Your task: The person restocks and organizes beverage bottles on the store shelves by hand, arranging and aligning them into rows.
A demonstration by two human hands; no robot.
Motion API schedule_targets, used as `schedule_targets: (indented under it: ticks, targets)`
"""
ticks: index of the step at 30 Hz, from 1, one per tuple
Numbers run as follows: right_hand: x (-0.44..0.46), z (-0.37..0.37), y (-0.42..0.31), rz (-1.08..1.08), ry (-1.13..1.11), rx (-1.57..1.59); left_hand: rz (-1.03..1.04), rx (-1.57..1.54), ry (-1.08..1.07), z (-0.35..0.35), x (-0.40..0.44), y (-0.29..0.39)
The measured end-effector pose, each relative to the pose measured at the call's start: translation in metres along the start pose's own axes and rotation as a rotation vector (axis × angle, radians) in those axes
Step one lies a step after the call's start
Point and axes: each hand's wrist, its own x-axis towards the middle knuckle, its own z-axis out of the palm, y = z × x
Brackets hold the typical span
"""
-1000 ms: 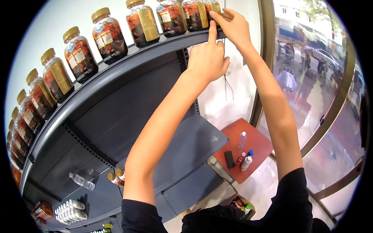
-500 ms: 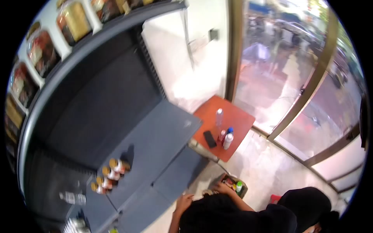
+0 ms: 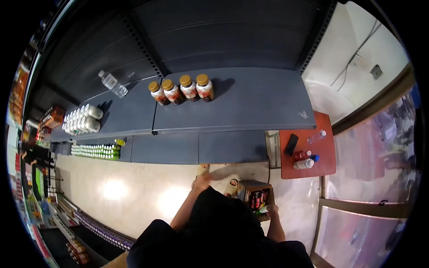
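My left hand (image 3: 203,181) is over the floor in front of the lower shelf, smeared by motion, so its fingers are unclear. At the right side of an open cardboard box (image 3: 244,192) is my right hand (image 3: 272,211), its fingers curled by the rim, next to a green and white item (image 3: 262,209). What it grips, if anything, cannot be made out. Dark packages with red and pink print (image 3: 258,200) lie inside the box, which stands near my feet. Several gold-capped bottles (image 3: 204,88) stand in a row on the dark grey shelf (image 3: 259,105).
A clear plastic bottle (image 3: 113,84) lies farther left on the shelf, near white cans (image 3: 83,119). Green-topped goods (image 3: 95,152) fill part of the lower shelf. A red table (image 3: 308,170) holds a dark phone-like object (image 3: 291,144) and several bottles. Glass doors (image 3: 357,174) stand at right.
My view has swung left and levelled, facing the shelves squarely. My right hand has moved from inside the box to its right side. My left hand is now farther from the box.
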Motion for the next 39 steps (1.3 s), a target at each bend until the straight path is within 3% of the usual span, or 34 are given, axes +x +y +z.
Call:
schedule_targets:
  ticks: [1,2,5,8,9,13,14,16,17,18,19,20,21,22,23,24,27,34,39]
  targets:
    - [-0.048,0.031,-0.043,-0.076,0.029,-0.020,0.054,0.008,-0.214,0.002,0.001,0.034]
    - [-0.026,0.055,-0.056,-0.151,-0.109,0.054,0.111,0.016,-0.428,-0.007,-0.003,0.077]
    - [-0.037,0.123,-0.111,-0.379,-0.257,-0.033,0.184,0.411,-0.762,-0.005,0.007,0.128]
    - [-0.079,0.197,-0.146,-0.528,-0.356,0.030,0.331,0.429,-0.612,0.014,0.010,0.129]
    - [-0.080,0.212,-0.149,-0.548,-0.412,-0.006,0.486,0.282,-0.422,0.020,0.006,0.121]
    - [-0.084,0.258,-0.132,-0.791,-0.677,-0.263,0.320,0.295,-0.510,-0.025,-0.017,0.122]
    - [-0.078,0.278,-0.127,-0.935,-0.693,-0.504,0.313,0.315,-0.498,-0.054,-0.011,0.111]
    - [-0.068,0.299,-0.087,-1.513,-0.490,-1.417,0.212,0.282,-0.450,-0.088,-0.028,0.100]
    - [-0.067,0.307,-0.076,-1.627,-0.467,-1.601,0.249,0.233,-0.377,-0.082,-0.030,0.069]
    - [-0.052,0.309,-0.067,-1.980,-0.603,-1.403,0.288,0.182,-0.311,-0.081,-0.026,0.038]
    - [-0.086,0.324,-0.062,-1.593,-0.389,-1.709,0.232,0.142,-0.299,-0.099,-0.029,0.034]
    - [-0.100,0.331,-0.067,-1.448,-0.467,-1.653,0.176,0.101,-0.288,-0.116,-0.033,0.032]
    - [-0.115,0.334,-0.074,-1.149,-0.638,-1.340,0.164,0.120,-0.242,-0.127,-0.034,0.022]
    - [-0.134,0.336,-0.077,-0.701,-0.794,-0.800,0.129,0.113,-0.205,-0.135,-0.032,0.011]
    - [-0.156,0.340,-0.084,-0.469,-0.815,-0.489,0.106,0.093,-0.175,-0.147,-0.031,0.005]
    - [-0.172,0.345,-0.088,-0.403,-0.809,-0.351,0.082,0.071,-0.148,-0.156,-0.031,-0.002]
    - [-0.207,0.374,-0.118,-0.804,-0.789,-0.331,0.114,0.081,-0.093,-0.174,-0.021,-0.023]
    - [-0.351,0.432,-0.192,-0.950,-0.842,-0.277,0.225,-0.056,-0.084,-0.200,-0.004,-0.045]
    - [-0.434,0.476,-0.186,-1.001,-0.949,-0.224,0.204,-0.167,0.015,-0.251,-0.017,-0.070]
